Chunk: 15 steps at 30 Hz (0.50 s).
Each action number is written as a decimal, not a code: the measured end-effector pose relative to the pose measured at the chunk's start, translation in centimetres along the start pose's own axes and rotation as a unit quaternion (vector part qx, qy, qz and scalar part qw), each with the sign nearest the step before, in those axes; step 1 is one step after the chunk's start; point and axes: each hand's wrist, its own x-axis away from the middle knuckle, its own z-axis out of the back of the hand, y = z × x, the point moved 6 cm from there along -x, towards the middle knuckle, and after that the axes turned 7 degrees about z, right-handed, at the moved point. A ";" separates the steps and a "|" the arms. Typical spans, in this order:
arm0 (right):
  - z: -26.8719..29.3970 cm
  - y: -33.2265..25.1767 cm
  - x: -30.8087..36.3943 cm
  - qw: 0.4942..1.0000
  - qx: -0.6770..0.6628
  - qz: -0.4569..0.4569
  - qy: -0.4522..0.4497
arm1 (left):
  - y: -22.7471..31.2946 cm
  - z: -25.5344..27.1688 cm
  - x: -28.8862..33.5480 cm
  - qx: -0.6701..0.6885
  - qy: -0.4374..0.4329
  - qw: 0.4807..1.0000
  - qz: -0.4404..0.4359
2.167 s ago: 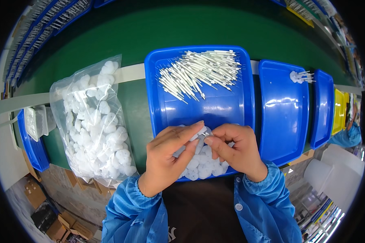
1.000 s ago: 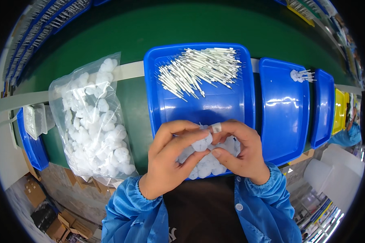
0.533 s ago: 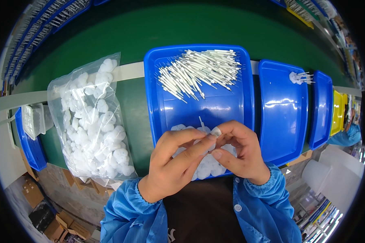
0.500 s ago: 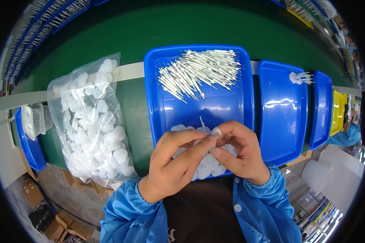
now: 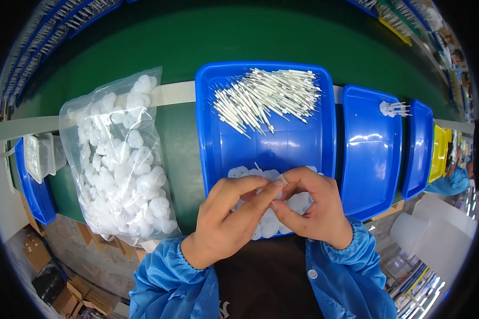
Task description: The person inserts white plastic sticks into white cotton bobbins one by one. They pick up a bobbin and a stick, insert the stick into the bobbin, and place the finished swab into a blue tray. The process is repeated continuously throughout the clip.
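Note:
My left hand and my right hand meet over the near end of a large blue tray. Pinched between their fingertips is a small translucent white plastic piece, mostly covered by the fingers. A thin white stick pokes out beyond the left fingers; whether it joins the held piece cannot be made out. Rounded white plastic pieces lie heaped beneath both hands. At the tray's far end is a loose pile of thin white sticks with fine wire-like ends.
A clear bag of white pieces lies left of the tray. To the right stand a second blue tray holding a few pieces with sticks, a third blue tray and a yellow one. Another person's blue sleeve shows beyond.
My fingers have closed in tighter around the small white piece, so less of it shows. The thin stick now tilts more to the left and shows less. The view has shifted slightly.

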 end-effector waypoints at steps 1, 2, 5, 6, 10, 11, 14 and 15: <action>0.0 0.5 -0.1 0.999 -0.027 -0.015 -0.015 | 0.0 0.3 0.0 -0.007 -0.012 1.000 0.006; 0.2 1.1 -0.1 0.998 -0.055 -0.030 -0.030 | -0.1 0.5 0.1 -0.014 -0.024 1.000 0.012; 1.4 2.0 -2.6 0.997 0.081 -0.018 -0.010 | -0.5 1.0 0.5 0.078 -0.025 0.997 -0.007; 2.0 2.3 -3.8 0.987 0.160 -0.004 0.008 | -0.7 1.2 0.4 0.099 -0.018 0.995 0.013; 0.7 1.9 -7.7 0.900 0.407 0.137 0.071 | -1.3 2.2 0.2 0.137 -0.007 0.988 0.064; 0.4 2.3 -7.8 0.901 0.409 0.126 0.070 | -1.6 2.5 0.1 0.133 -0.005 0.989 0.070; 1.6 2.7 -6.6 0.971 0.221 0.033 0.082 | -3.4 2.5 1.1 0.246 0.010 0.943 0.225; 2.1 2.8 -5.8 0.992 0.096 -0.014 0.084 | -4.1 2.1 1.2 0.268 0.014 0.927 0.263</action>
